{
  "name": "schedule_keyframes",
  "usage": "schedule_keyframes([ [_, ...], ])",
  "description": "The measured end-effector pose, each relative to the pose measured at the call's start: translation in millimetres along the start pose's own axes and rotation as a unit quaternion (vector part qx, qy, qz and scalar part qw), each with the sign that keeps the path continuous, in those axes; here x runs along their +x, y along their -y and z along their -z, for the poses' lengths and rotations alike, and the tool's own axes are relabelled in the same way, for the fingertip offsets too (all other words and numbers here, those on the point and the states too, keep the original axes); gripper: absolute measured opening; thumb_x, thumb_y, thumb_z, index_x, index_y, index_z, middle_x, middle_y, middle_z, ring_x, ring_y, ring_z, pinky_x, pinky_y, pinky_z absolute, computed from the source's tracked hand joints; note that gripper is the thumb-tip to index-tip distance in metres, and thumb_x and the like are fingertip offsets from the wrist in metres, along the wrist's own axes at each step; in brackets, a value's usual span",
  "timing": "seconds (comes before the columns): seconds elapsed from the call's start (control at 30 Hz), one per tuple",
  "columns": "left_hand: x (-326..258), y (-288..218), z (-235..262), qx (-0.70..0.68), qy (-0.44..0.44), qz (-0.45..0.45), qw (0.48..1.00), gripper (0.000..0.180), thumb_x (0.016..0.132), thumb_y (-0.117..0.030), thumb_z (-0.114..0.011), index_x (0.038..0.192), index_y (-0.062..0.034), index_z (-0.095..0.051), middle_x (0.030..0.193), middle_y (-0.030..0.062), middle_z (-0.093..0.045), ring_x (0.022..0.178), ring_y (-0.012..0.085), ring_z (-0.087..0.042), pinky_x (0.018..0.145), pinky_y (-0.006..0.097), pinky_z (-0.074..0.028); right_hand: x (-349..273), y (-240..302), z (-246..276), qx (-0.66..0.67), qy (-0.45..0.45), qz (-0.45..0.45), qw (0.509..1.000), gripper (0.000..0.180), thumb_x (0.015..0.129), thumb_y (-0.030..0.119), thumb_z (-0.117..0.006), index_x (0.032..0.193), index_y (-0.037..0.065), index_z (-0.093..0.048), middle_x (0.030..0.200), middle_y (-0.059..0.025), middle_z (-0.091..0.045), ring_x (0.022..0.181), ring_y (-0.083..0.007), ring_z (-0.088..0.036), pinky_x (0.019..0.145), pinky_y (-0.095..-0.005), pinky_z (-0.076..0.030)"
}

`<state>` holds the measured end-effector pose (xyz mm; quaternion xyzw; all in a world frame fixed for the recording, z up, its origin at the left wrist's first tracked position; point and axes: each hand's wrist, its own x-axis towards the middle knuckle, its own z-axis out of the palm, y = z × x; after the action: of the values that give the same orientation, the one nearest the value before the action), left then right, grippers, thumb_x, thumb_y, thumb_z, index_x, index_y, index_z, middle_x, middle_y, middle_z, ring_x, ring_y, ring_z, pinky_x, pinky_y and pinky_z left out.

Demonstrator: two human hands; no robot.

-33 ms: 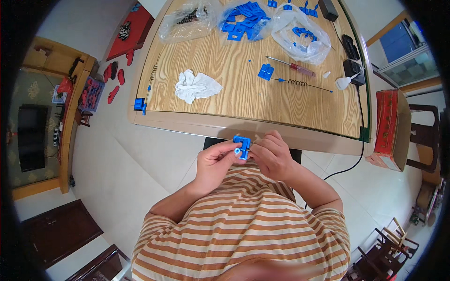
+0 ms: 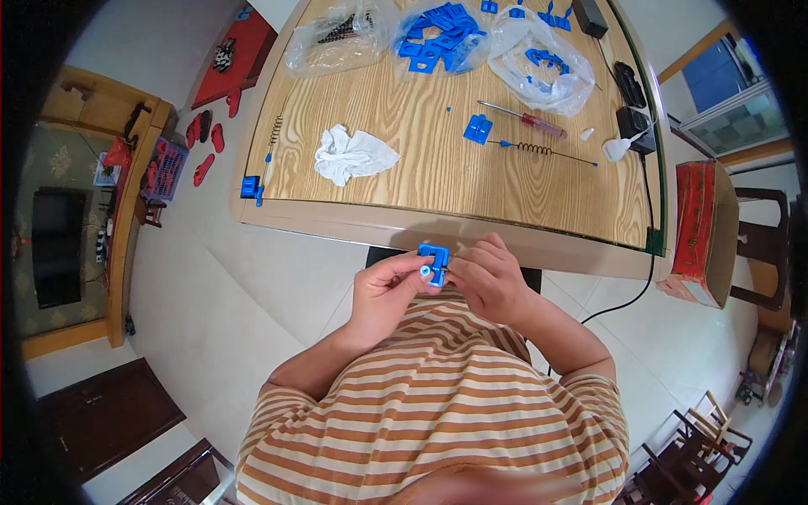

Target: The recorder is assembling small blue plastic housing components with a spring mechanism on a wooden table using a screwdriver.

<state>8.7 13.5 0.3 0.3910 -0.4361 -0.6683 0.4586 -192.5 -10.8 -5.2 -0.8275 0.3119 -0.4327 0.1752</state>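
Note:
Close to my chest, just in front of the wooden table's near edge [image 2: 471,234], both hands hold a small blue plastic part [image 2: 433,262]. My left hand [image 2: 387,290] pinches its left side with thumb and fingers. My right hand [image 2: 488,278] grips its right side, fingers curled over it. A small whitish round piece shows on the part's lower left face. On the table lie another blue part [image 2: 477,128], a red-handled screwdriver [image 2: 522,119] and a long thin spring on a rod [image 2: 547,151].
A crumpled white cloth [image 2: 352,155] lies mid-table. Clear plastic bags with blue parts [image 2: 438,38] [image 2: 543,59] and dark screws [image 2: 332,38] sit at the far side. Black adapters [image 2: 629,101] and a cable run along the right edge. A blue clamp-like piece [image 2: 251,187] sits at the left corner. A red stool [image 2: 703,227] stands to the right.

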Motion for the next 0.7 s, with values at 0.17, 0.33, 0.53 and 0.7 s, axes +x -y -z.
schedule_keyframes([
  [0.17, 0.0, -2.6, 4.3, -0.009, -0.007, 0.033, 0.999, 0.02, 0.092, 0.001, -0.058, 0.111, 0.0032, -0.063, 0.104, 0.0118, -0.067, 0.085, 0.0163, -0.066, 0.077, 0.028, -0.057, 14.3, 0.2, 21.8, 0.159, 0.088, -0.128, 0.975, 0.012, 0.076, 0.01, -0.072, 0.084, 0.004, -0.065, 0.073, -0.0062, -0.061, 0.069, -0.024, -0.058, 0.068, -0.036, -0.044],
  [0.33, -1.0, -7.6, 2.1, 0.003, 0.011, 0.058, 0.998, 0.02, 0.091, 0.001, -0.059, 0.111, 0.0026, -0.063, 0.102, 0.0112, -0.067, 0.085, 0.0153, -0.066, 0.077, 0.029, -0.057, 11.6, -1.3, 22.6, 0.236, 0.111, -0.207, 0.943, 0.013, 0.075, 0.011, -0.078, 0.079, 0.005, -0.068, 0.068, -0.0052, -0.061, 0.065, -0.0204, -0.056, 0.062, -0.0318, -0.043],
  [0.53, -4.9, -3.5, 4.5, 0.007, 0.01, 0.061, 0.998, 0.02, 0.091, 0.001, -0.059, 0.111, 0.0025, -0.064, 0.103, 0.0114, -0.067, 0.087, 0.0151, -0.066, 0.078, 0.029, -0.058, 8.8, 7.7, 19.8, 0.236, 0.143, -0.262, 0.925, 0.01, 0.079, 0.01, -0.075, 0.083, 0.004, -0.068, 0.071, -0.0051, -0.063, 0.061, -0.0143, -0.055, 0.056, -0.0282, -0.043],
  [0.7, -11.9, 6.1, 6.1, -0.005, 0.018, 0.036, 0.999, 0.02, 0.091, 0.004, -0.057, 0.11, 0.0014, -0.063, 0.108, 0.0118, -0.066, 0.09, 0.0151, -0.065, 0.081, 0.029, -0.058, -6.4, 12.4, 7.3, 0.427, 0.147, -0.46, 0.765, 0.019, 0.092, 0.017, -0.064, 0.088, -0.001, -0.065, 0.068, -0.0012, -0.06, 0.063, -0.0065, -0.051, 0.057, -0.024, -0.043],
])
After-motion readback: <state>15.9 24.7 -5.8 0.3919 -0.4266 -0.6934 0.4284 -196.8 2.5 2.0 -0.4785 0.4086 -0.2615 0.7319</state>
